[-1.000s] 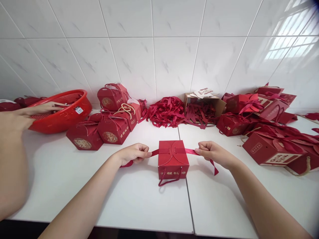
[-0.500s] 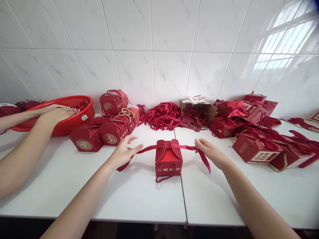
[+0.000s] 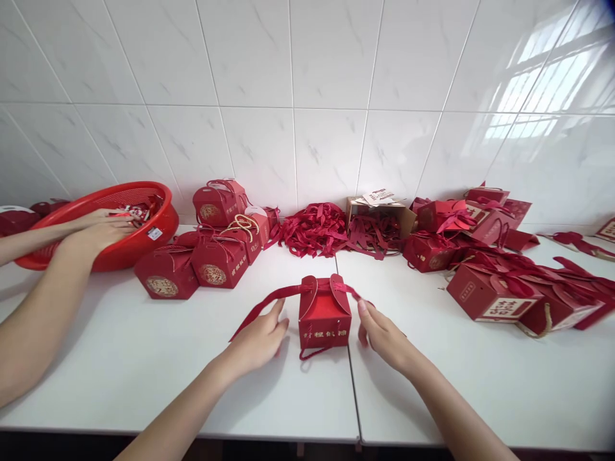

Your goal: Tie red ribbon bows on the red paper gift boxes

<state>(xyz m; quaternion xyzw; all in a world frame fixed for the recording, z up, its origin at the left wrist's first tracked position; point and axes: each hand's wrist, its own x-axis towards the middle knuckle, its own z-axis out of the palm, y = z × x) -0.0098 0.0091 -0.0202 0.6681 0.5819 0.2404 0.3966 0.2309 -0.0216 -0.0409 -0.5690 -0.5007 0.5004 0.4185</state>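
A small red gift box (image 3: 324, 315) with gold lettering stands on the white table (image 3: 144, 358) in front of me. Its two rounded top flaps stand up, and a red ribbon (image 3: 269, 304) runs through them and trails off to both sides. My left hand (image 3: 259, 339) lies just left of the box with fingers stretched out, holding nothing. My right hand (image 3: 382, 333) is just right of the box, fingers extended and apart, close to the ribbon's right end. A dark red cord loop hangs from the box's front.
Another person's two hands (image 3: 98, 230) reach into a red plastic basket (image 3: 120, 221) at the left. Several finished red boxes (image 3: 192, 266) stand behind it. A heap of red ribbons (image 3: 314, 227), an open cardboard box (image 3: 379, 214) and more red boxes (image 3: 485, 291) line the tiled wall.
My hands let go of the ribbon ends they were pulling and came in beside the box. The box's top flaps, flat before, now stand up. The other person's hands stay in the basket.
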